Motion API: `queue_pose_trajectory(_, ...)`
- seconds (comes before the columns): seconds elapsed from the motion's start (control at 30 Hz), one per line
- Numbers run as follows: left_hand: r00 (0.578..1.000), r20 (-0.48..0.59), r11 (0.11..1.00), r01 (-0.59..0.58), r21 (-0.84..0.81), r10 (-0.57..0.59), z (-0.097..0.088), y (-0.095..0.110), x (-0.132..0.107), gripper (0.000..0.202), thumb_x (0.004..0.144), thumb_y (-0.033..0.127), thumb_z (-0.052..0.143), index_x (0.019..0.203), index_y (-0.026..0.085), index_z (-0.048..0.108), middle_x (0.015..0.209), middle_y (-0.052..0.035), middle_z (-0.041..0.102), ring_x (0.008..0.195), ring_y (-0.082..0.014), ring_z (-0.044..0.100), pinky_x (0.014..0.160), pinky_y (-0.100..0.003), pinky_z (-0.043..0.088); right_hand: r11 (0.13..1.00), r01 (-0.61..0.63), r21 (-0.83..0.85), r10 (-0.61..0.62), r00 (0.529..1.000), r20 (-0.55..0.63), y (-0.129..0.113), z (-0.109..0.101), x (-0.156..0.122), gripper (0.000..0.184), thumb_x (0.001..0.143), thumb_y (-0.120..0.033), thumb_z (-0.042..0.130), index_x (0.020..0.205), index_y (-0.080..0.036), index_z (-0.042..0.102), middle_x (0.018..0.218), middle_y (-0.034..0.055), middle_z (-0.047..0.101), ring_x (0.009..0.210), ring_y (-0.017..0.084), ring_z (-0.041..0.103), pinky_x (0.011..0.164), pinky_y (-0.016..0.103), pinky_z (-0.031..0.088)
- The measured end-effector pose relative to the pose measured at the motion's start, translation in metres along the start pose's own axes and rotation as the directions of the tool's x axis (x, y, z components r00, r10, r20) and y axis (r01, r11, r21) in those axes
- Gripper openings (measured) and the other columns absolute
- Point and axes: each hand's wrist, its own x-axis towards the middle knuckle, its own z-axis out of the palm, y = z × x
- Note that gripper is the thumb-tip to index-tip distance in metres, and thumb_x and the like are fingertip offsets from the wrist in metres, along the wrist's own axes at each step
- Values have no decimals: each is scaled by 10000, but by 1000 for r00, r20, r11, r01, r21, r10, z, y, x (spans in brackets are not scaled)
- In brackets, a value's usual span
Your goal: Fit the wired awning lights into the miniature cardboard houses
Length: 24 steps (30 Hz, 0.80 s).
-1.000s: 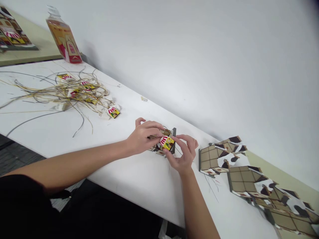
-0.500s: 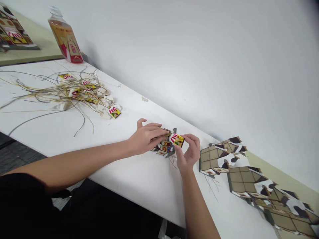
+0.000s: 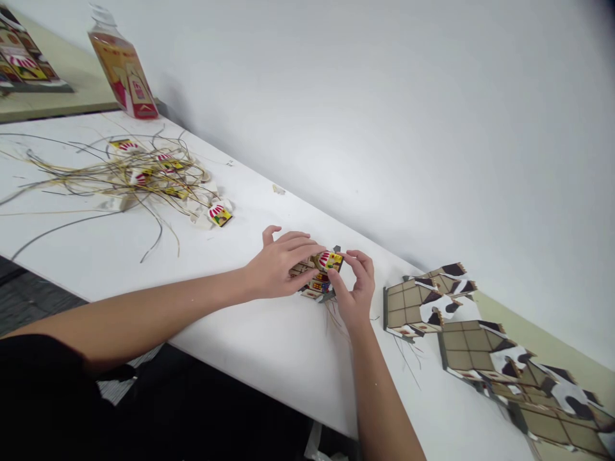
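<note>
A small model house (image 3: 314,287) with painted windows and a grey base lies on the white table, partly covered by my hands. My left hand (image 3: 286,264) is wrapped over its left side and steadies it. Between thumb and fingers of my right hand (image 3: 356,285) is a small shopfront piece (image 3: 330,260), yellow with a red-and-white striped awning. That piece sits against the front of the house; whether it is seated there I cannot tell. Thin wires (image 3: 336,317) trail out below the house onto the table.
A tangle of thin wires (image 3: 96,174) with several more awning pieces (image 3: 220,214) lies at the left. Behind stands a bottle of amber drink (image 3: 127,70). Several model houses (image 3: 408,304) line the right side. A white wall (image 3: 360,128) runs along the table's back edge.
My right hand has moved left with the shopfront piece, bringing it from beside the house onto its front. My left hand stays on the house.
</note>
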Motion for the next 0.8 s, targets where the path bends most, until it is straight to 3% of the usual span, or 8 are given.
queue_pose_trajectory(0.2, 998, 63, 1000, 6, -18, -5, 4, -1, -3, 314, 918, 402, 502, 1208, 288, 539, 1147, -38, 680, 1182, -254, 547, 1026, -475, 111, 996, -45, -78, 52, 995, 90, -6, -1, -3, 314, 828, -452, 597, 1069, -256, 652, 1213, 71, 530, 1126, 225, 494, 990, 454, 361)
queue_pose_trajectory(0.4, 997, 67, 998, 47, -31, -45, 4, -3, -1, 274, 926, 346, 489, 1189, 285, 536, 1155, -37, 673, 1182, -245, 545, 1013, -470, 113, 984, 62, -169, -40, 991, 128, -2, -6, -1, 462, 844, -481, 544, 1245, -252, 556, 1272, 100, 493, 1172, 252, 471, 981, 471, 356)
queue_pose_trajectory(0.57, 994, 66, 996, 85, -38, -82, 2, -3, 0, 252, 897, 331, 516, 1141, 281, 553, 1120, -19, 686, 1191, -255, 538, 1000, -472, 110, 984, 153, -91, -150, 988, 47, -2, -6, -2, 362, 850, -477, 519, 1094, -233, 629, 1179, 84, 559, 1106, 245, 515, 950, 444, 368)
queue_pose_trajectory(0.8, 992, 70, 993, 108, -44, -105, 1, -2, 1, 241, 866, 334, 554, 1099, 284, 584, 1097, 0, 695, 1195, -268, 535, 1003, -473, 110, 966, 232, -116, -222, 970, 100, -8, -8, -2, 331, 858, -483, 492, 1013, -243, 658, 1064, 46, 642, 1053, 238, 530, 916, 420, 345)
